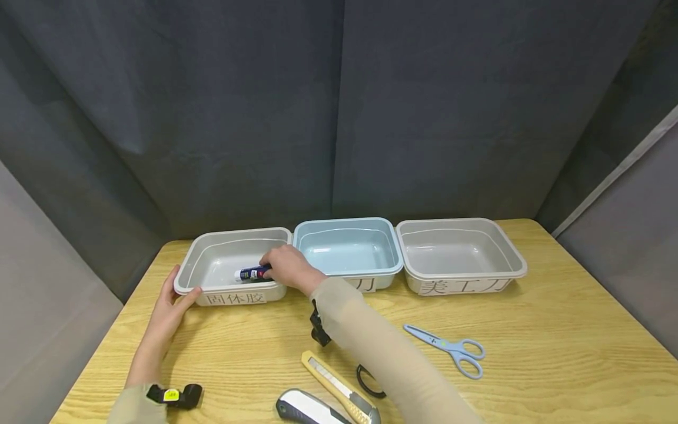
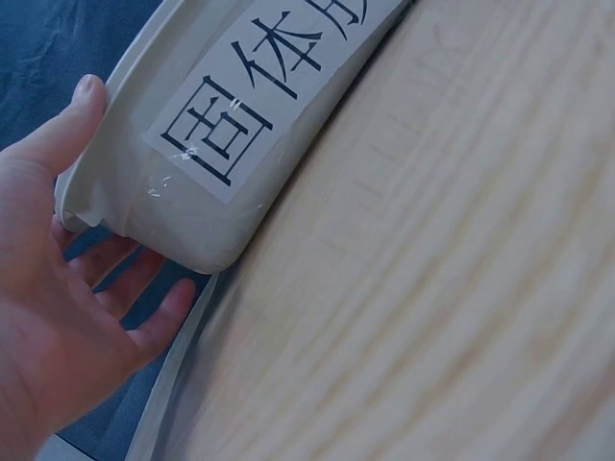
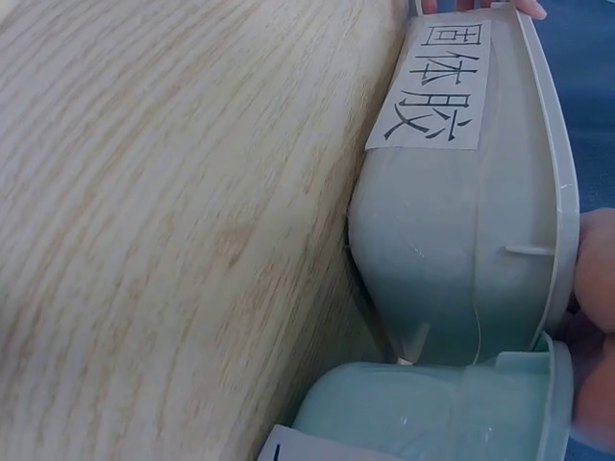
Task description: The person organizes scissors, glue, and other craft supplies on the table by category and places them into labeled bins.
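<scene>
Glue (image 1: pixel 252 272) in L bin (image 1: pixel 219 265), R hand (image 1: pixel 288 266) on it

We see R hand pinching glue inside bin, nr front wall. L hand (image 1: pixel 168 309) grips bin's left end, thumb at rim. Blue bin (image 1: pixel 346 257) sits just right; scissors (image 1: pixel 449 346) & yellow cutter (image 1: pixel 339 386) lie on desk (image 1: pixel 243 353).

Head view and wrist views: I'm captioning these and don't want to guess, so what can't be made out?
Head: right end of the blue tube, covered by the right hand; its print, too small.
Head: left part of the label on the blue bin, behind the right sleeve.
Head: whatever joins the black loop, behind that sleeve.
Head: lower end of the white cutter, cut off by the bottom edge.
Right wrist: the tube, hidden by the left bin.
</scene>
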`<action>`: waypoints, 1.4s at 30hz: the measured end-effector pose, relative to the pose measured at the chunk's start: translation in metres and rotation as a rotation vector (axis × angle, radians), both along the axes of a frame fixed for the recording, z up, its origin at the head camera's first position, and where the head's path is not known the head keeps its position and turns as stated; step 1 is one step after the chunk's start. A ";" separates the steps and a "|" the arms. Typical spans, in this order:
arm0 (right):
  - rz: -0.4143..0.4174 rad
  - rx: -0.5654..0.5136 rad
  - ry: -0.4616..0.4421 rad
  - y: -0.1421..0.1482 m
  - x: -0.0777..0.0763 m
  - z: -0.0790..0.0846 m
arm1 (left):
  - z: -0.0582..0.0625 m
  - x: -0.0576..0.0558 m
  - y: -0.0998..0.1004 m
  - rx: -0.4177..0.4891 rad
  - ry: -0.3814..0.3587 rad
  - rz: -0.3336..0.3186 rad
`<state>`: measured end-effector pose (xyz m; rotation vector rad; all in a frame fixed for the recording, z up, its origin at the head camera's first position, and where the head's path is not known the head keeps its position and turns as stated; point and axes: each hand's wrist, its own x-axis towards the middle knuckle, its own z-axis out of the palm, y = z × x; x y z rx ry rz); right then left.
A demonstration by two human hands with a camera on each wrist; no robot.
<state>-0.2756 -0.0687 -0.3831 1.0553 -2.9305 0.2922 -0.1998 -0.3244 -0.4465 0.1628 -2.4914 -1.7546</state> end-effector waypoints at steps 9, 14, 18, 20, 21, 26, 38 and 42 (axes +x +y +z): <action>-0.032 -0.069 -0.034 -0.001 0.000 -0.004 | 0.000 0.000 0.000 -0.007 -0.002 0.000; -0.035 -0.096 -0.042 -0.001 -0.001 -0.006 | 0.000 0.000 -0.001 -0.008 -0.001 -0.001; -0.038 -0.129 -0.056 0.000 0.000 -0.007 | 0.000 0.001 0.000 -0.015 0.005 -0.001; -0.032 -0.151 -0.063 0.001 0.000 -0.008 | 0.000 0.001 0.000 -0.010 0.007 -0.003; -0.026 -0.161 -0.069 0.001 0.000 -0.008 | 0.000 0.001 0.000 -0.007 0.004 -0.003; 0.007 -0.235 -0.094 0.005 -0.001 -0.008 | 0.001 0.001 0.001 -0.002 0.002 0.000; 0.033 -0.382 -0.139 0.017 0.001 -0.004 | 0.000 0.001 0.001 0.002 0.005 0.006; 0.035 -0.403 -0.113 0.021 0.004 -0.003 | 0.000 0.001 0.001 0.013 0.000 0.009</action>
